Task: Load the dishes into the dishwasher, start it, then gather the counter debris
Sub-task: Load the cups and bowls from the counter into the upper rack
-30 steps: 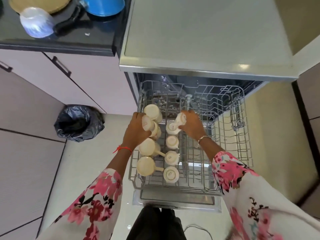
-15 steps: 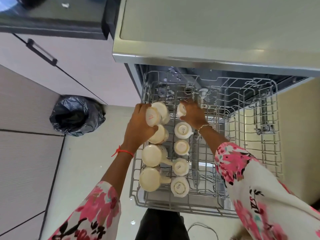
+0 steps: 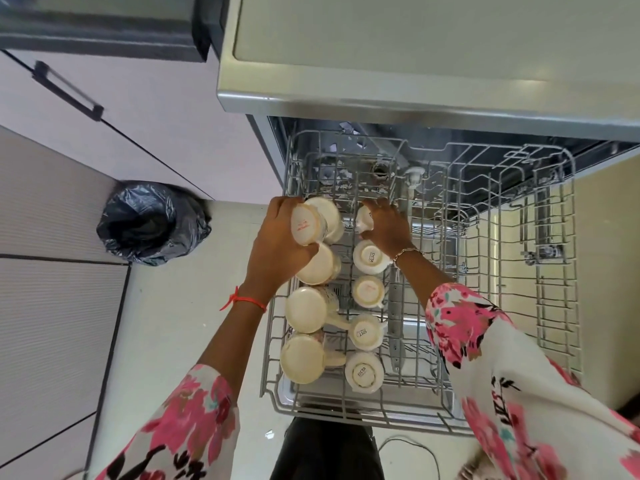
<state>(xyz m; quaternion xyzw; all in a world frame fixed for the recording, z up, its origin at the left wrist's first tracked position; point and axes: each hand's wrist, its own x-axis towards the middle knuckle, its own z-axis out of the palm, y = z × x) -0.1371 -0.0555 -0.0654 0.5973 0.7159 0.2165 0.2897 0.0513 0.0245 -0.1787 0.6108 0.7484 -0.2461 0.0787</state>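
1. Left hand was wrapped round a mug, base turned up, held over the left side of the pulled-out rack.
2. Right hand had its fingers curled over a small cup that was tipped on its side, down at the wires just right of the left hand.
3. More mugs sat upside down in a row on the left: one touching the held mug on its far side, one under the left palm, two beside that wrist.
4. Four cups, bases up, ran in a line from the right hand back between the two arms.
5. The dishwasher top was past both hands.
6. A black bin bag sat on the floor, well off to the left of the left hand.
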